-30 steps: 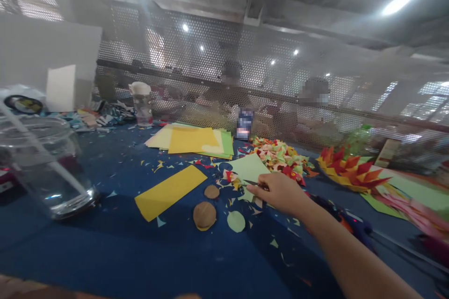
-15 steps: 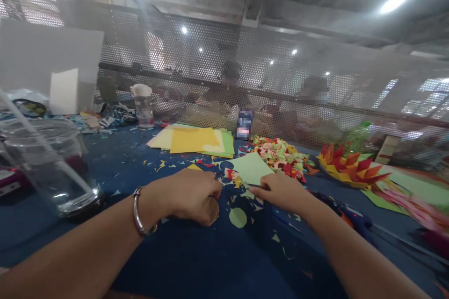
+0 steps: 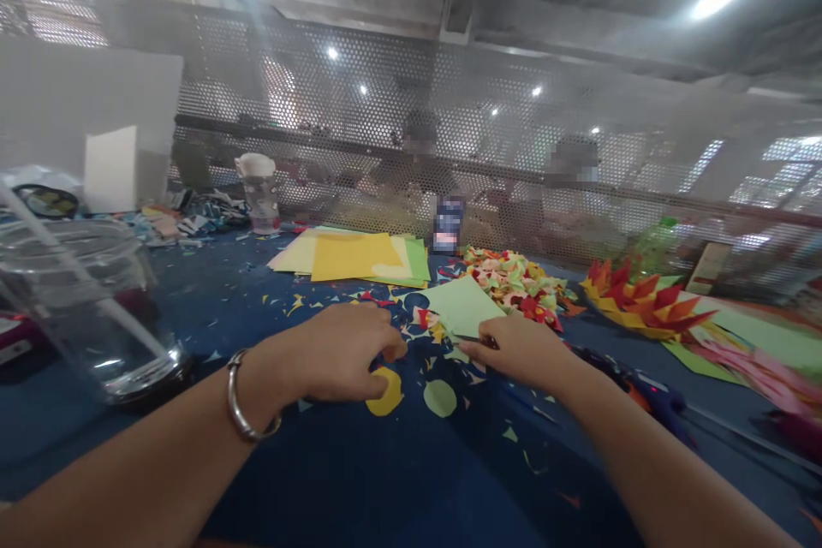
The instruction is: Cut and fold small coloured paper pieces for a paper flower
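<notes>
My left hand point(image 3: 340, 351), with a metal bangle at the wrist, rests on the blue table cover point(image 3: 360, 479) with its fingers curled and thumb pinched in. What it holds is hidden. A yellow round paper piece point(image 3: 387, 394) pokes out from under its fingers. A pale green paper circle point(image 3: 440, 398) lies just to the right. My right hand point(image 3: 520, 347) is closed on a thin dark tool point(image 3: 467, 340), whose tip touches the corner of a light green sheet point(image 3: 466, 306).
A clear plastic cup with a straw point(image 3: 83, 308) stands at the left. A stack of yellow and green sheets point(image 3: 360, 257), a pile of coloured scraps point(image 3: 514, 278) and an orange-red paper flower point(image 3: 642, 304) lie behind. A glue gun point(image 3: 642, 398) sits by my right forearm. People sit beyond the perforated screen point(image 3: 385, 128).
My left hand came in from below and settled over the yellow strip and brown discs, then drew back a little, baring a yellow round piece. My right hand barely moved.
</notes>
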Action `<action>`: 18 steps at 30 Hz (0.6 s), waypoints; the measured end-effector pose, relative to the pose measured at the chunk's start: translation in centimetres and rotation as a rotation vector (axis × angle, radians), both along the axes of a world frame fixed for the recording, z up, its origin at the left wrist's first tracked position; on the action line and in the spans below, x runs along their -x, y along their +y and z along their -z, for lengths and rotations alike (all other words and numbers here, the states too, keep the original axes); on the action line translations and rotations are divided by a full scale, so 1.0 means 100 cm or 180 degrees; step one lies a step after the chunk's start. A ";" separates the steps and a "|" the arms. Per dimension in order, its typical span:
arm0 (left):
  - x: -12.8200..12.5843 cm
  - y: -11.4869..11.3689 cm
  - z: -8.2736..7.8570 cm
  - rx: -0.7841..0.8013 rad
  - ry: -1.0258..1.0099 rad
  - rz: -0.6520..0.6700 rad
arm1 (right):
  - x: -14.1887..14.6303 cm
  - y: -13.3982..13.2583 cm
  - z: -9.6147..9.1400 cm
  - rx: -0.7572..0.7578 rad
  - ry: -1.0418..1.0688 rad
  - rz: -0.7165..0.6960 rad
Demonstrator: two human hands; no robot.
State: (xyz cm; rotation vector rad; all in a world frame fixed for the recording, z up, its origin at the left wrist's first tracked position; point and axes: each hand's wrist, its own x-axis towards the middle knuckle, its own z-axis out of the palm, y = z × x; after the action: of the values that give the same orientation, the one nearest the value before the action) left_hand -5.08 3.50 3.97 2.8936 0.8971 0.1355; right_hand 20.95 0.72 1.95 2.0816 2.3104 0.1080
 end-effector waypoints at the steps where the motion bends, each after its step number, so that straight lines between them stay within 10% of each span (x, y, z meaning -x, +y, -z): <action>1: -0.002 -0.002 0.000 0.0061 -0.0021 0.0074 | 0.000 0.000 0.000 -0.0010 0.0002 -0.0003; 18: -0.006 0.010 0.001 0.1487 -0.0393 0.0041 | 0.003 -0.007 -0.004 -0.0099 -0.0112 0.0053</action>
State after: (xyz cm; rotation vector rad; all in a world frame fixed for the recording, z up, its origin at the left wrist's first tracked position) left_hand -4.51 4.51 3.86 2.4299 0.7671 0.0877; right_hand 20.68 0.03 2.34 2.0951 2.2857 0.1795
